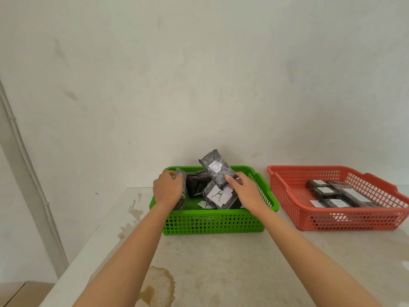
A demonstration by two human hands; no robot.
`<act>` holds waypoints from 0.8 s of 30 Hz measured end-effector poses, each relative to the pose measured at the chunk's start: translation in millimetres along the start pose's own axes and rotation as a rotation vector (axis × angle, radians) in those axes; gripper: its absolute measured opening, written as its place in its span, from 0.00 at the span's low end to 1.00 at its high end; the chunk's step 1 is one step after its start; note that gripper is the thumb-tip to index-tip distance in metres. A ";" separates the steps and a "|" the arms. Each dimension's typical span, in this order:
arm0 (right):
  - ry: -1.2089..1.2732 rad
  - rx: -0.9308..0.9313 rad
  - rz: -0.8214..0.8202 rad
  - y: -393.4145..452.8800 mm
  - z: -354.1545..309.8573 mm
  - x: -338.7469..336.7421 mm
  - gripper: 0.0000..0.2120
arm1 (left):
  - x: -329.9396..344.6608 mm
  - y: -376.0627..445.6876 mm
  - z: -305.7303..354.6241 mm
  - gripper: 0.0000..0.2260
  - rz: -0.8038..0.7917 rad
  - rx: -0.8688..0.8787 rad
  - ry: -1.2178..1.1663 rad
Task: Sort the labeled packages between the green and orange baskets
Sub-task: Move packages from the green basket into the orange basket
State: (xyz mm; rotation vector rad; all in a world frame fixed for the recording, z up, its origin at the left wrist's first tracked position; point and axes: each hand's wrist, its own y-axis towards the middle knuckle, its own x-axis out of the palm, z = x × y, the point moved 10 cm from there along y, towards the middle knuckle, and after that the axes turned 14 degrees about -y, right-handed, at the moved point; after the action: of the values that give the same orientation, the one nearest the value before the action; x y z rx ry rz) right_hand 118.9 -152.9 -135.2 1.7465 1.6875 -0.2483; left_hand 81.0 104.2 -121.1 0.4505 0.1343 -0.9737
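The green plastic lattice basket (pixel 212 220) has a smooth, slightly shiny rim, and the orange plastic lattice basket (pixel 345 218) beside it looks the same make, a little duller. The black film-wrapped package marked B (pixel 218 168) is crinkled and glossy, catching grey highlights, with a matt white paper label (pixel 215 166) stuck on it. The black wrapped packages in the orange basket (pixel 338 194) share that shiny film and paper labels. The pale stone-like counter (pixel 221 262) is smooth, faintly glossy and blotched with brownish stains. The whitewashed wall (pixel 199 74) is matt and scuffed.
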 end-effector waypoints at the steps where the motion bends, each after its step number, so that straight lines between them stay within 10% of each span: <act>1: -0.004 0.005 0.010 0.8 1.1 -0.1 0.18 | 11.8 -1.0 -6.0 0.13 -0.090 -0.009 -0.051; 11: -0.064 -0.009 0.033 4.6 5.3 0.6 0.20 | 68.9 -28.6 -6.8 0.24 -0.641 -0.153 -0.169; 24: 0.125 -0.052 -0.077 -10.3 -15.8 0.6 0.18 | 75.0 -33.7 32.3 0.24 -0.447 -0.079 -0.452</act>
State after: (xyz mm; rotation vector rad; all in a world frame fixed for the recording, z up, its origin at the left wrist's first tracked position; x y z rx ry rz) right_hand 104.3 -144.0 -127.2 1.6916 1.8370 -0.1312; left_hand 92.6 16.8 -125.6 0.1173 -0.1426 -1.4807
